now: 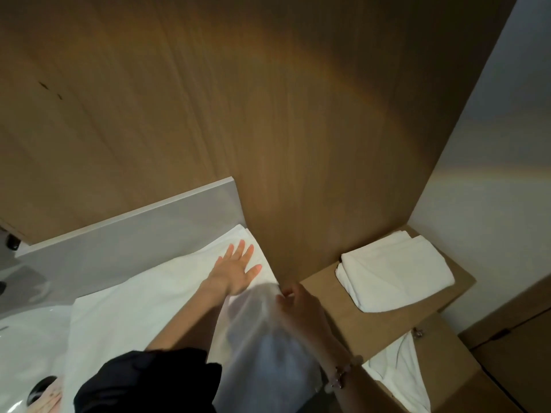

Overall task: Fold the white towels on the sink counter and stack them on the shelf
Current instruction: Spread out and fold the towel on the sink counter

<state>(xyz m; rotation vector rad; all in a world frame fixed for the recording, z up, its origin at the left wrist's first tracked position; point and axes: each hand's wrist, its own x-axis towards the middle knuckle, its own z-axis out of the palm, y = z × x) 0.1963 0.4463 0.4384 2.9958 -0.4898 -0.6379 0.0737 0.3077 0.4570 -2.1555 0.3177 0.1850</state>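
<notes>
A white towel (143,296) lies spread over the sink counter, up against the wooden panel. My left hand (235,265) presses flat on its far right part, fingers straight and spread. My right hand (298,305) pinches the towel's near right edge and lifts it, so a blurred flap (262,338) of cloth rises in front of the arm. To the right, folded white towels (393,275) sit stacked on the wooden shelf (325,296). Another white towel (399,371) hangs on a lower level under that shelf.
A white basin (26,338) with a dark drain (41,386) fills the lower left. A grey backsplash (134,236) runs behind the counter. The tall wooden panel (268,114) separates counter and shelf, with a white wall (492,189) at right.
</notes>
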